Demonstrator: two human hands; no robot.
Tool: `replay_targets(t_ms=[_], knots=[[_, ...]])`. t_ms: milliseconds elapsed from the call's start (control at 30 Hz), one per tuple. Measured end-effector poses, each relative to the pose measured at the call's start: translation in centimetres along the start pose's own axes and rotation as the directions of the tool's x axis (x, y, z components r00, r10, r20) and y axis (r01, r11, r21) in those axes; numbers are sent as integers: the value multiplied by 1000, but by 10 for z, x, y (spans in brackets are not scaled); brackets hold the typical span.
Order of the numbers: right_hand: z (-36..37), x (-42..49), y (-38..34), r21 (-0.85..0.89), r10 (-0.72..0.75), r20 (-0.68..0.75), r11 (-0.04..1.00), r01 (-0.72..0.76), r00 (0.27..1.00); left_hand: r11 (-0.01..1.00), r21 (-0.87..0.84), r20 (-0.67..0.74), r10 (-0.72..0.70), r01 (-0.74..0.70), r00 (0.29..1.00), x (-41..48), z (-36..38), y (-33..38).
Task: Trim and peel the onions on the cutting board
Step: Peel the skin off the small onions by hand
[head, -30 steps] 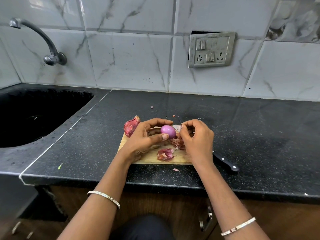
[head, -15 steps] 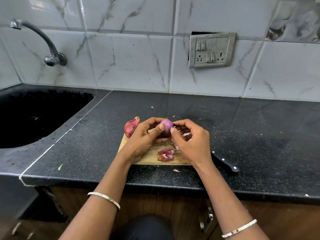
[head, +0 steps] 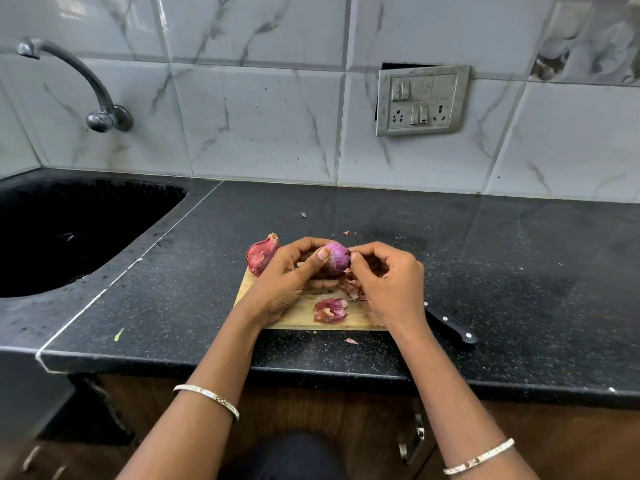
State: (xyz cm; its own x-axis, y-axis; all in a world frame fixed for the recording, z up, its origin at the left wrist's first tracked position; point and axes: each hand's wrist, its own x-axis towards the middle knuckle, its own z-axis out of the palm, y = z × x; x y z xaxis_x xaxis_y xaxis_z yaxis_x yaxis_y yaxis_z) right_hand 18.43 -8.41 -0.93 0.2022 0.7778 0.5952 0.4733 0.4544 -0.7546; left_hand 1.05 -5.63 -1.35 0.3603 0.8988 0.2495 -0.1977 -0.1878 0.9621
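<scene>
Right now the left hand (head: 287,275) holds a small purple onion (head: 335,258) up above the cutting board (head: 304,311). Its fingers (head: 304,244) curl round the far side and its thumb presses the near side, so the onion is clamped and cannot roll. The right hand (head: 388,282) sits just beside it, with its fingers (head: 354,257) pinched together at the onion's right side, most likely picking at a bit of thin skin to pull it off. Holding the onion in the air probably lets the loose skin drop down. Below the fingers, torn peels (head: 330,309) lie on the board. The onion looks round, and its faint stripes run up and down, so its long way seems to stand nearly upright; I cannot tell which end is the root. To the left of the left fingers, a second onion (head: 261,253) with its dry skin on waits at the board's corner, its tip pointing up. A knife (head: 450,323) rests on the desk (head: 519,271) to the right of the right hand.
</scene>
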Motion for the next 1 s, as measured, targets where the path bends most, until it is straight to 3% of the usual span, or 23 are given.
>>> replay_targets(t_ms=[200, 533, 1000], knots=[[-2, -1, -3, 86, 15, 29, 996, -18, 999, 1000, 8, 1, 10, -10, 1000, 0, 0, 0], [-1, 0, 1, 16, 10, 14, 1000, -10, 1000, 1000, 6, 2, -1, 1, 1000, 0, -1, 0], [-1, 0, -1, 63, 46, 23, 997, -47, 999, 1000, 21, 10, 2, -2, 1000, 0, 1, 1]])
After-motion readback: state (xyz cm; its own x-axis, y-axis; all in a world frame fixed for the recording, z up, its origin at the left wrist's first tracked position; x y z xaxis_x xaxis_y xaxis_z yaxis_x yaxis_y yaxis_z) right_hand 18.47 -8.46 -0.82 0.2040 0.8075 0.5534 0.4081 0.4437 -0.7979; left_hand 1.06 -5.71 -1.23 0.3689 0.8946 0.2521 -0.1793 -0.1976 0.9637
